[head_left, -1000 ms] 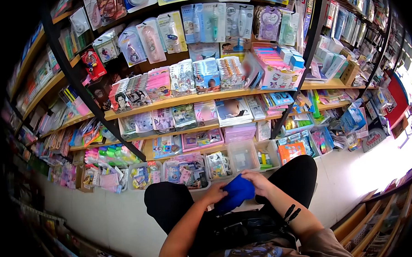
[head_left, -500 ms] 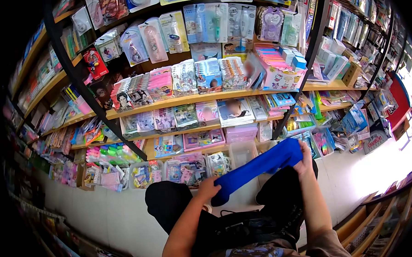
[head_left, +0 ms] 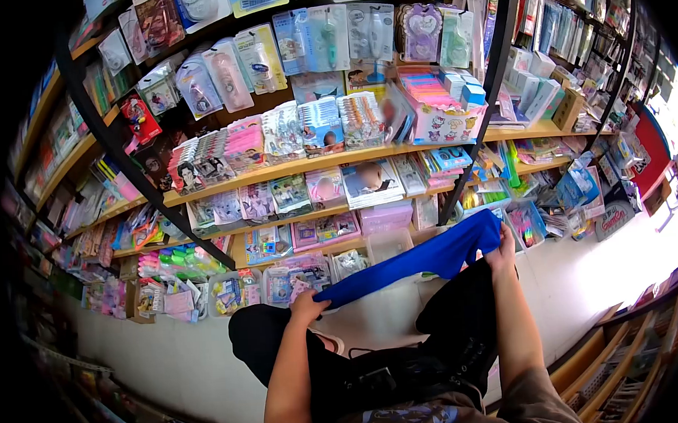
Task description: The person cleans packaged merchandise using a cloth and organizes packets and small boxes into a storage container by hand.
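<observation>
Blue cloth (head_left: 413, 263) hangs stretched out between both hands, the left hand (head_left: 307, 307) pinching its low end, the right hand (head_left: 501, 253) gripping the high end, above the knees, before stocked shelves (head_left: 314, 163).

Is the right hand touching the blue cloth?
Touching. The head view shows the right hand gripping the upper end of the blue cloth, fingers closed on it.

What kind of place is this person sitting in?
Most likely a stationery or gift shop. Wooden shelves run along the wall, packed with small packaged goods, and clear bins of items sit at floor level. The left hand and right hand hold a blue cloth stretched between them.
</observation>
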Demonstrator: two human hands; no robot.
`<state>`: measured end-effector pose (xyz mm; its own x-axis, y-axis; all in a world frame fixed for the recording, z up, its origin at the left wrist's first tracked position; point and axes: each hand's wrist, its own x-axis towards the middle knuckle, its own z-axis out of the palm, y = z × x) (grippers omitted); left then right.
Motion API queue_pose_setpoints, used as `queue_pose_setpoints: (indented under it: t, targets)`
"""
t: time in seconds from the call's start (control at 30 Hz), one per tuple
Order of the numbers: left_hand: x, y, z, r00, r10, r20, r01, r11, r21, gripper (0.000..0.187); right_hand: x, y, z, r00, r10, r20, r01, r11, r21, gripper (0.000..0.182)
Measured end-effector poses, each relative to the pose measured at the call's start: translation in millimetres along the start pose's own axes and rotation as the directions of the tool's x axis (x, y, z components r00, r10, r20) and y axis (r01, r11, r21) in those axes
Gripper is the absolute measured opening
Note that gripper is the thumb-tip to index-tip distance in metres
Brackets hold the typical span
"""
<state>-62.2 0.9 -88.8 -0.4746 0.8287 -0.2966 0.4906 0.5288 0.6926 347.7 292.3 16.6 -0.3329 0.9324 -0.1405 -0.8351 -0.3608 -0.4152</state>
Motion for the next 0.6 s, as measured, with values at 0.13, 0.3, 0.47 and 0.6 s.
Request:
queue_pose_setpoints:
  t: [0.13,0.3,0.47,0.6]
  targets:
    - [-5.8,16.6,-12.4,0.999,-0.004,0.038,0.004,1.0,-0.014,0.049,7.0,-9.5,-3.7,1.0,-0.006,-0.006,0.007,0.999,0.041,0.027]
    - [-21.1,46.9,-23.8,0.991,-0.086,0.101,0.114,0.943,-0.314,0.054,4.1,-9.7,-2.2,1.0,-0.014,-0.011,0.015,0.999,0.034,0.029]
    - [-22.2,50.4,-27.9,0.969,-0.189,0.162,0.249,0.766,-0.592,0.053,-3.3,-11.6,0.6,1.0,-0.008,-0.014,0.008,1.0,-0.011,0.03]
    - [-20.6,47.3,-25.2,0.967,-0.221,0.127,0.243,0.651,-0.719,0.034,-8.6,-9.8,3.1,1.0,0.03,-0.001,-0.03,1.0,0.002,0.031]
